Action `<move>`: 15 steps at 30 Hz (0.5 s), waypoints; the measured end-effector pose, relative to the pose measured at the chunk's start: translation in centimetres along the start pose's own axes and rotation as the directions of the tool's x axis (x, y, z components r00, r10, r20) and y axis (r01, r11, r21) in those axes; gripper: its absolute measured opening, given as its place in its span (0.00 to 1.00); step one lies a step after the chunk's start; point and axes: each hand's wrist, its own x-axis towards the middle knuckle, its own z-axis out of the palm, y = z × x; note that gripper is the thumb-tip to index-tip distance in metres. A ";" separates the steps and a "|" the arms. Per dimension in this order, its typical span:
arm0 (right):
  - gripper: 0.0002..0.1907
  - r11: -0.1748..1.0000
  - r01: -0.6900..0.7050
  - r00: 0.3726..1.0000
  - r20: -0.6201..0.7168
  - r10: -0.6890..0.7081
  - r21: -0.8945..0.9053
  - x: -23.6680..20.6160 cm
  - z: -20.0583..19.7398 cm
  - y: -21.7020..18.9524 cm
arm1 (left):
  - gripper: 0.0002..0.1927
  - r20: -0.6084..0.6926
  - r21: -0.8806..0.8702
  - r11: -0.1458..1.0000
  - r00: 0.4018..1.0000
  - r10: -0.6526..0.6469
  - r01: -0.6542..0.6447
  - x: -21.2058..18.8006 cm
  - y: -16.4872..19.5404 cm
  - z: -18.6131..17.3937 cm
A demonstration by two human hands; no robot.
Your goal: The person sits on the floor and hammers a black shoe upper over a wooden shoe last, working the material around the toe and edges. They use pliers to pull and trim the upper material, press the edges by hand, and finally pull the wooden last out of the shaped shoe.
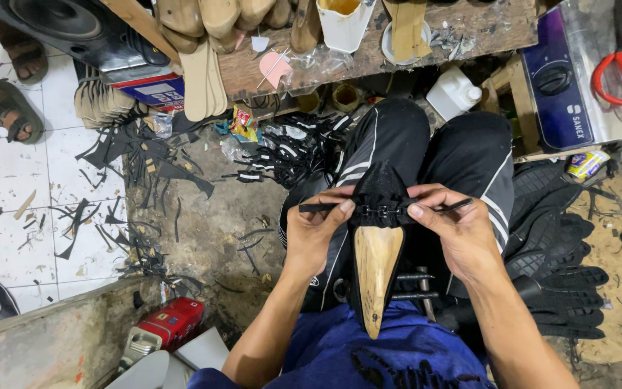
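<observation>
Head view: a pointed wooden shoe last point(377, 277) rests on the lap, black fabric upper point(381, 189) draped over it. Left hand point(316, 232) and right hand point(455, 229) pinch a thin black strap point(316, 207), apparently soft; best gripped at its ends.

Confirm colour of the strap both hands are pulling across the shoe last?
Black strap, head view.
</observation>
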 end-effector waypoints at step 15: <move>0.03 0.997 -0.070 0.997 0.013 0.071 -0.015 1.1 0.2 0.6 | 0.02 -0.049 -0.052 0.999 0.999 -0.002 -0.001 0.0 -0.4 -0.7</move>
